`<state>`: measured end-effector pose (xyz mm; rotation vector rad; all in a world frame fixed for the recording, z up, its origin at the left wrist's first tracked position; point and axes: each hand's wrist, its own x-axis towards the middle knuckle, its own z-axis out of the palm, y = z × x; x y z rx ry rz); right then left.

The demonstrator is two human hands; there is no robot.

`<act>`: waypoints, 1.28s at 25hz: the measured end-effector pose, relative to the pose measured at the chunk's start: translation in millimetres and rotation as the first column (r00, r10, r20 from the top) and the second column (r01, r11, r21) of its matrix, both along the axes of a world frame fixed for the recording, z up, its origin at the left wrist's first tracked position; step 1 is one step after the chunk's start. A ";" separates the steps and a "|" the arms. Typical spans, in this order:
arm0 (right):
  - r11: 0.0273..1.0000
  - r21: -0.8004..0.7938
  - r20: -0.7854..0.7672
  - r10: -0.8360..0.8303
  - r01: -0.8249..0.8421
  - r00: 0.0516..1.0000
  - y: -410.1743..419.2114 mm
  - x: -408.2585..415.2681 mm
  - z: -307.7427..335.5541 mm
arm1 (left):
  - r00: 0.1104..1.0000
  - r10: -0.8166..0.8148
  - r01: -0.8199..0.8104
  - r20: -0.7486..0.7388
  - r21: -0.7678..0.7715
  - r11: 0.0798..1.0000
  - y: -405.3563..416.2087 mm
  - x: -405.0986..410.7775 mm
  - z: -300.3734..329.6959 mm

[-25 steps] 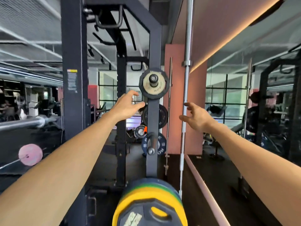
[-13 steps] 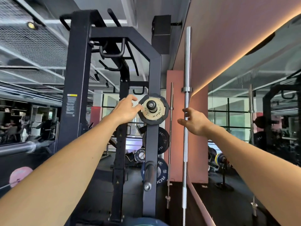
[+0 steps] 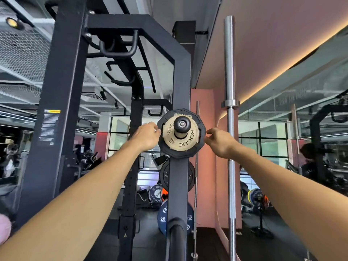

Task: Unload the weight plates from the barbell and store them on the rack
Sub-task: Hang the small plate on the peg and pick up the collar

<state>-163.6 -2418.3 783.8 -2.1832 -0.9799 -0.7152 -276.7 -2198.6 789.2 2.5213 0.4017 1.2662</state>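
Right hand [image 3: 219, 143] moved in; both hands flank gold plate [image 3: 185, 141] on peg [image 3: 182, 125].

The rack upright [image 3: 178, 185] is covering the middle of the black plate [image 3: 165, 176] and the blue plate [image 3: 162, 217] stored below, leaving their lettering partly unreadable. The left hand [image 3: 146, 137] is hiding its own fingertips behind the rim of the top black plate [image 3: 180, 152], so its grip is staying unclear. The standing barbell [image 3: 230, 129] is running out past the bottom edge. A pink object [image 3: 4, 227] is being cropped at the left edge.
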 end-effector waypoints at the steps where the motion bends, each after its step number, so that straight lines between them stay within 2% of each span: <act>1: 1.000 0.005 0.011 0.000 0.000 1.000 9.2 12.0 2.6 | 1.000 -0.014 0.014 0.013 0.011 1.000 6.7 15.5 3.6; 5: 0.999 0.036 0.004 0.005 -0.005 1.000 35.3 45.9 5.4 | 1.000 -0.032 0.031 0.002 0.032 0.999 18.5 65.1 9.2; 9: 0.984 0.145 -0.061 0.109 -0.099 0.992 59.7 53.8 5.9 | 0.997 0.041 -0.039 0.068 -0.028 0.999 18.7 85.5 10.0; 12: 0.974 0.193 -0.149 0.153 -0.123 0.977 61.9 50.2 7.6 | 0.997 0.014 -0.008 0.079 -0.074 0.997 16.8 80.9 16.2; 14: 0.953 0.250 -0.210 0.227 -0.172 0.951 57.1 43.2 7.1 | 0.995 -0.050 0.064 0.088 -0.173 0.983 14.9 72.8 17.3; 16: 0.933 0.290 -0.256 0.291 -0.214 0.922 46.4 29.4 7.4 | 0.987 -0.109 0.135 0.116 -0.255 0.957 7.9 59.1 15.8; 23: 0.911 0.287 -0.248 0.369 -0.296 0.896 0.0 -41.0 8.4 | 0.965 -0.159 0.220 0.211 -0.310 0.925 -30.8 -8.7 14.3; 28: 0.895 0.287 -0.210 0.407 -0.342 0.889 -37.2 -111.8 -1.7 | 0.966 -0.104 0.162 0.238 -0.241 0.957 -70.0 -88.8 3.8; 32: 0.879 0.265 -0.244 0.458 -0.395 0.855 -43.2 -164.6 -15.3 | 0.970 -0.080 0.151 0.231 -0.307 0.940 -81.4 -156.0 -11.6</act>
